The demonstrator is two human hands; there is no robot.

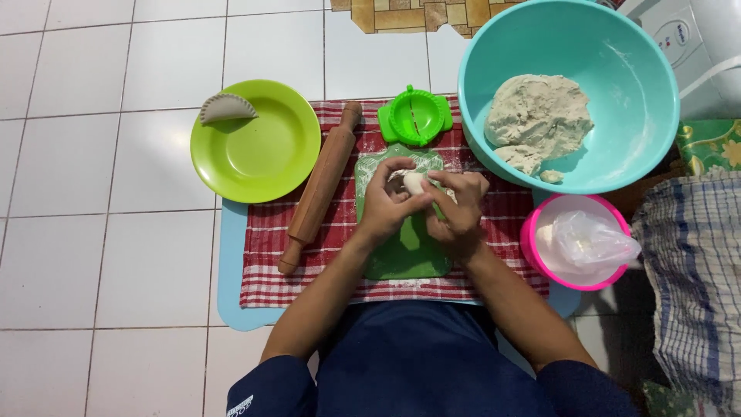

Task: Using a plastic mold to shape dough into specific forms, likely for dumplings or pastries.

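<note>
Dark navy short sleeves; bare forearms; small white marking on left sleeve (241, 405)

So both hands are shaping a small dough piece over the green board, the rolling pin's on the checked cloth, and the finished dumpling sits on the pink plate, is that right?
Not quite. The head view shows the dumpling on the rim of the green plate, not a pink one. The rest holds: left hand and right hand shape the dough piece over the board, rolling pin on the cloth.

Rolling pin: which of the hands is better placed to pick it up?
Left, probably. The rolling pin lies just left of the left hand; the right hand would have to cross over. Both hands are on the dough piece.
</note>
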